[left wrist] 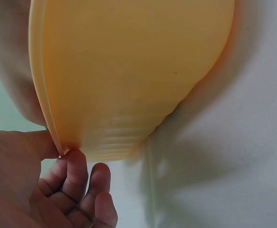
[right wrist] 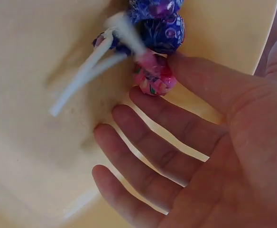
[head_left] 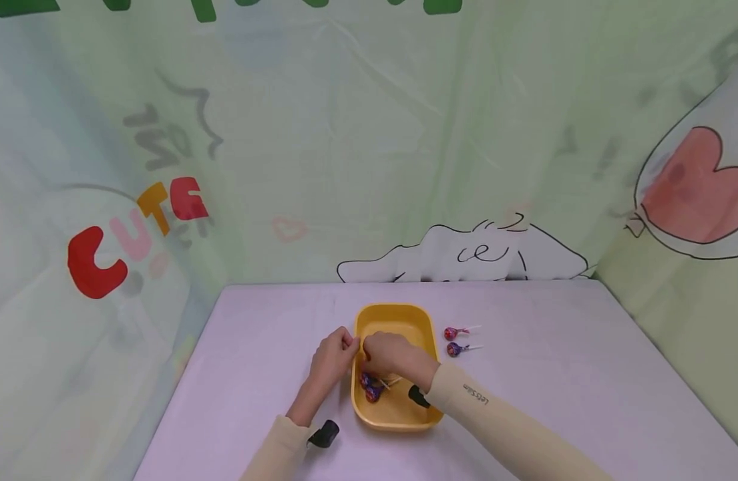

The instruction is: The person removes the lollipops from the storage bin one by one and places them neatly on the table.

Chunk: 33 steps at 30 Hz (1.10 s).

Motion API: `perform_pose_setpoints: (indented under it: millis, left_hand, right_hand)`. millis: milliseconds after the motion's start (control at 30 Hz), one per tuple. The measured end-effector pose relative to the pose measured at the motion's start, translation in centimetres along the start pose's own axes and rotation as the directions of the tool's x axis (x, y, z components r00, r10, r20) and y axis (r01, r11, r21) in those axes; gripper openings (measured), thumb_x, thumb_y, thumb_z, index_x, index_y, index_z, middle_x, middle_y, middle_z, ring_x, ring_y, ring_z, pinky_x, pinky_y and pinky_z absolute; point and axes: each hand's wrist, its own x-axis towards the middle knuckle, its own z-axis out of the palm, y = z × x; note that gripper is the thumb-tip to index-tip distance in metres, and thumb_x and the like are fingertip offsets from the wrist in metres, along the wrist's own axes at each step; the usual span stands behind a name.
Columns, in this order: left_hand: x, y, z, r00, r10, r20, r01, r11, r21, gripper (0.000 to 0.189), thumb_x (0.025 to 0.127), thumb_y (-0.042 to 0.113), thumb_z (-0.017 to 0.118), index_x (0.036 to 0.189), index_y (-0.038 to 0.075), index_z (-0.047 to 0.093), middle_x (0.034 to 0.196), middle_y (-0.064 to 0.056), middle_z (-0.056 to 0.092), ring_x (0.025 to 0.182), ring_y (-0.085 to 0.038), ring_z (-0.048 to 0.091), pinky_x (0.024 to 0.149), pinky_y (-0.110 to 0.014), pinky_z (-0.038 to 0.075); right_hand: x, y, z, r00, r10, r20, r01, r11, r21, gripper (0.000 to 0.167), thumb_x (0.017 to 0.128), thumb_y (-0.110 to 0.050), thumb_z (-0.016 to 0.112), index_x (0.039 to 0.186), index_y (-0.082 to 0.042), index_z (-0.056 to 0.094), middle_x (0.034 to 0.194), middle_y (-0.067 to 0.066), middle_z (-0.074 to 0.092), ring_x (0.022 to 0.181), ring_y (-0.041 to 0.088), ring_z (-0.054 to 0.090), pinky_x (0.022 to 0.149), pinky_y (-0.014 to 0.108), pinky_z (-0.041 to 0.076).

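Observation:
A yellow plastic tray [head_left: 399, 419] with raised walls stands on the table. My left hand [head_left: 334, 357] is at its left side; in the left wrist view the thumb and index finger pinch the tray's rim [left wrist: 38, 71]. My right hand [head_left: 395, 355] reaches down inside the tray. A pink-wrapped lollipop [right wrist: 156, 81] sits between its thumb and index fingertip, the other fingers spread out. Against it lie several blue-purple lollipops [right wrist: 166, 35] with white sticks, gathered along the tray's left wall.
On the table [head_left: 525, 401], just right of the tray, lie a red lollipop [head_left: 450, 333] and a purple lollipop [head_left: 454, 349], sticks pointing right. A printed curtain [head_left: 369, 147] hangs behind the table and along both sides.

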Motion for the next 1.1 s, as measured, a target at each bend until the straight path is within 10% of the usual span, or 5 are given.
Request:
perform_pose_setpoints:
  millis: [1100]
  left_hand:
    - [-0.1, 0.1, 0.2, 1.0, -0.008, -0.005, 0.008, 1.0, 0.015, 0.022, 0.1, 0.028, 0.061, 0.085, 0.012, 0.054, 0.07, 0.002, 0.051, 0.058, -0.011, 0.047, 0.051, -0.023, 0.036]
  right_hand:
    - [-5.3, 2.2, -5.5, 0.987, -0.133, -0.088, 0.131, 0.991, -0.026, 0.015, 0.089, -0.018, 0.074, 0.085, -0.009, 0.062, 0.076, 0.0, 0.057, 0.07, 0.017, 0.05, 0.063, 0.032, 0.041]
